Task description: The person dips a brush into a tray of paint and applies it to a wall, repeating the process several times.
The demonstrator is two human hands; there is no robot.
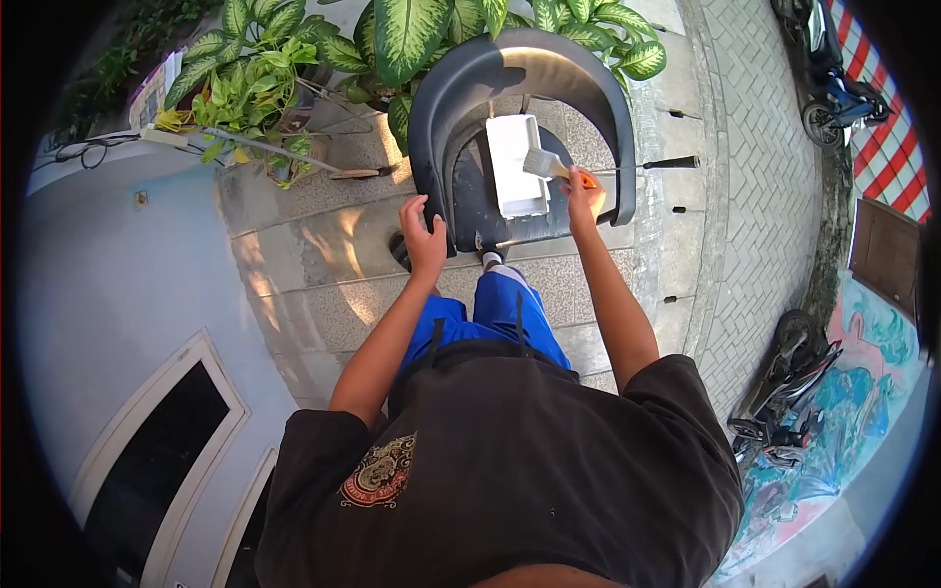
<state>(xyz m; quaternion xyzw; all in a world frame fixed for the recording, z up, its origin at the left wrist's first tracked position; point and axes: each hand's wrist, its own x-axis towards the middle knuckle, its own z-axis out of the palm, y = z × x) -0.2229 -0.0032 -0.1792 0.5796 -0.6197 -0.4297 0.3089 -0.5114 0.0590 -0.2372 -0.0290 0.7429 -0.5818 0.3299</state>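
Observation:
My right hand [585,199] grips the orange handle of a flat paintbrush [545,164], its pale bristle end pointing left over the white tray [507,174]. That rectangular tray rests on the seat of a black chair [431,108] with a curved back. Beside the chair's left arm, my left hand [423,238] is loosely curled with fingers apart and holds nothing. To the right of the chair, a black-handled tool [672,163] with a thin metal shaft reaches toward the chair's right arm.
Leafy potted plants [412,34] crowd behind the chair. A light blue wall [127,255] runs along the left, with a long stick [284,152] jutting beside it. Parked motorbikes [784,392] and a painted wall [843,412] line the right, past the paved lane [765,206].

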